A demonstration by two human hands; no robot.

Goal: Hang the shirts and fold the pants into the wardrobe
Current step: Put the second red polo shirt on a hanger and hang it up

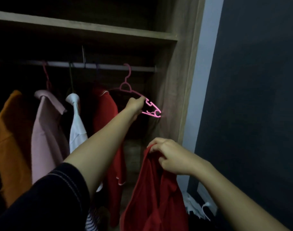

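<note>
Hanging on the rail (109, 66): orange shirt (10, 130), pink shirt (45, 130), white shirt (76, 127), red shirt (107, 104), crowding left of the bare pink hanger (135, 95).
Left hand (135, 105): arm outstretched, fingers curled round that hanger.
Right hand (169, 157): lower, pinching a red garment's (152, 197) top edge, before the wardrobe (172, 97).

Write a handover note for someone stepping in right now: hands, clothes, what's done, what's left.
Left hand grips the empty pink hanger, hook at the rail.
Right hand holds a red garment, not on a hanger yet.
Done: orange shirt, pink shirt, white shirt and red shirt hang on the rail.
To do: get the red garment onto the hanger and hang it; more clothes lie at lower right.
</note>
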